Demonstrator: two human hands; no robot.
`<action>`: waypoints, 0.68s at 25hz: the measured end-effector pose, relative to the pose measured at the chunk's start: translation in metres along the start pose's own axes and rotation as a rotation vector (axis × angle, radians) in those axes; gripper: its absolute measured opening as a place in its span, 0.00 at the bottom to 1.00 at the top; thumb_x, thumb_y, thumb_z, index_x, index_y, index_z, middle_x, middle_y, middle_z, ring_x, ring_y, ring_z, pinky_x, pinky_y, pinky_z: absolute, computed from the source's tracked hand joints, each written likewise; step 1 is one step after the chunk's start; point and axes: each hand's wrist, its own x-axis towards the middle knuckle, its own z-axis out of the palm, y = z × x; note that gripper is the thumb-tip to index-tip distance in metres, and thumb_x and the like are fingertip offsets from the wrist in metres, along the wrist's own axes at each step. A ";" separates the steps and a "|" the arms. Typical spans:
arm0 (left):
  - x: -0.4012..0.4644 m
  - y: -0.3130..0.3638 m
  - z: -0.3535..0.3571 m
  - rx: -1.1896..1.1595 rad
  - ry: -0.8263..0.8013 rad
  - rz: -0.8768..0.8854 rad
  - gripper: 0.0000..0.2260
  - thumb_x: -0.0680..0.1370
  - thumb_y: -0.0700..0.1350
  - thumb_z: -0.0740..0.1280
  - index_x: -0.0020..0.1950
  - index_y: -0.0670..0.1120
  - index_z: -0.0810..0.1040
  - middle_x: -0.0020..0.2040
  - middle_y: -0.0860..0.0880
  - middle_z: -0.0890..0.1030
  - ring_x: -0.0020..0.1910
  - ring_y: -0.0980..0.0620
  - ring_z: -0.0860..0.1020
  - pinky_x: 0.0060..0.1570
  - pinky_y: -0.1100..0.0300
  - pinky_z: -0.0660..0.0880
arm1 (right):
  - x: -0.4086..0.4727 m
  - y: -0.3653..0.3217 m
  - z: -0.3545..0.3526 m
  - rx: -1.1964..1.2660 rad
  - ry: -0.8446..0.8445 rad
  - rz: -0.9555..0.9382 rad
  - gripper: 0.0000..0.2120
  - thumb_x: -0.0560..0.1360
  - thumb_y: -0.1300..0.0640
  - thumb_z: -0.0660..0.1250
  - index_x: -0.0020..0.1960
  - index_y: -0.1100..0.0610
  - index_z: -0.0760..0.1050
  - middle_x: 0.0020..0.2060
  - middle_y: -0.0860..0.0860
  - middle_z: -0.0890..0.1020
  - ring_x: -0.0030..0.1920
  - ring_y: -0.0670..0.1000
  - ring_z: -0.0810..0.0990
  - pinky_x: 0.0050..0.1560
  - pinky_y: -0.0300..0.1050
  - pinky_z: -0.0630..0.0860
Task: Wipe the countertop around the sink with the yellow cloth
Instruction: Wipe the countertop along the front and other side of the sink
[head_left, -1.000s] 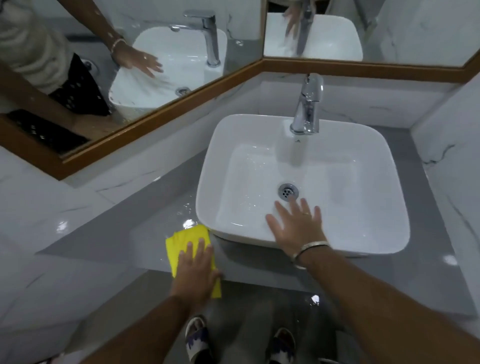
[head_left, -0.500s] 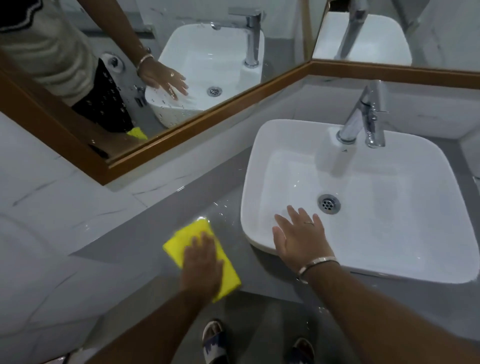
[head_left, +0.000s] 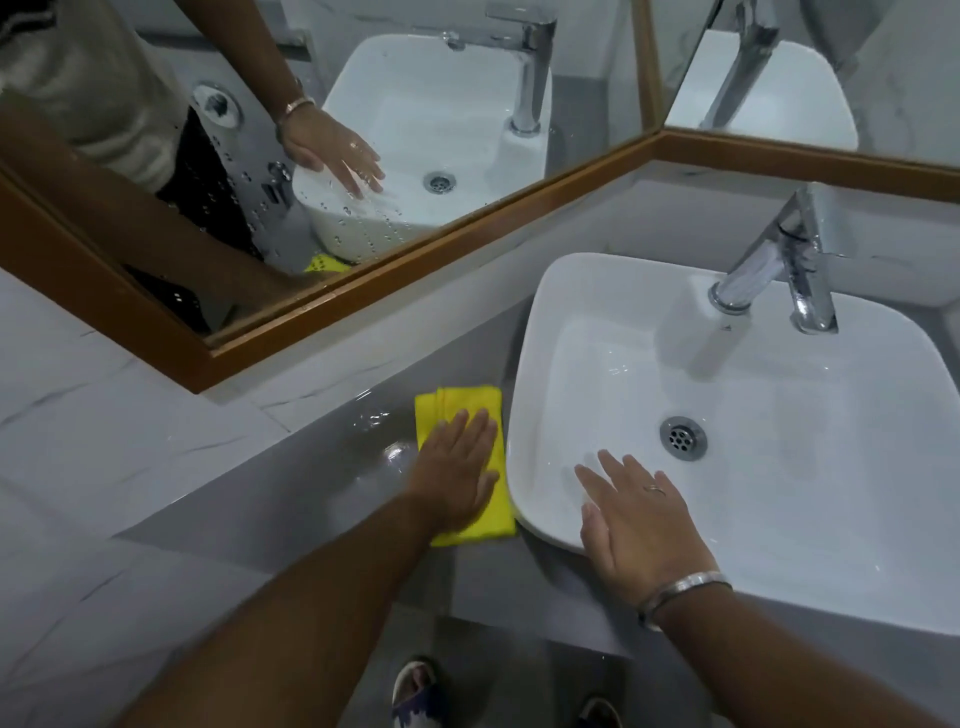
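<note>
Grey countertop (head_left: 291, 483), glossy, wet patches seen near its back edge. White vessel sink (head_left: 883, 582) is seated on its right part. Yellow cloth (head_left: 457, 402), folded, is laid flat just left of the sink, touching its base, pressed by left hand (head_left: 457, 475).

The yellow cloth (head_left: 457, 402) looks soft and matt. The grey countertop (head_left: 291, 483) is glossy and wet, the sink (head_left: 810, 519) smooth glazed white, the tap (head_left: 774, 265) polished metal, the mirror frame (head_left: 415, 270) wood.

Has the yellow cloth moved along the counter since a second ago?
Yes. The yellow cloth under the left hand slid from the counter's front edge back alongside the sink, toward the mirror.
</note>
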 end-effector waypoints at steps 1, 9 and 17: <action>0.017 0.004 -0.006 -0.076 0.032 -0.238 0.29 0.77 0.54 0.55 0.73 0.39 0.66 0.74 0.39 0.66 0.72 0.34 0.65 0.67 0.36 0.64 | 0.000 0.000 0.000 -0.006 0.000 -0.007 0.28 0.73 0.44 0.42 0.70 0.46 0.64 0.72 0.52 0.68 0.72 0.58 0.64 0.71 0.58 0.60; 0.056 -0.020 -0.012 -0.079 0.016 -0.420 0.31 0.78 0.55 0.59 0.76 0.40 0.58 0.76 0.40 0.61 0.74 0.37 0.60 0.71 0.38 0.57 | 0.000 0.000 -0.001 0.001 0.051 -0.049 0.26 0.73 0.48 0.47 0.65 0.51 0.72 0.64 0.55 0.77 0.64 0.60 0.74 0.63 0.56 0.71; 0.060 -0.008 -0.018 -0.046 -0.065 -0.193 0.33 0.78 0.60 0.46 0.77 0.42 0.53 0.79 0.40 0.54 0.77 0.38 0.52 0.74 0.43 0.49 | 0.001 0.002 0.002 0.010 0.075 -0.094 0.25 0.73 0.49 0.48 0.63 0.54 0.75 0.60 0.54 0.80 0.61 0.58 0.77 0.64 0.46 0.65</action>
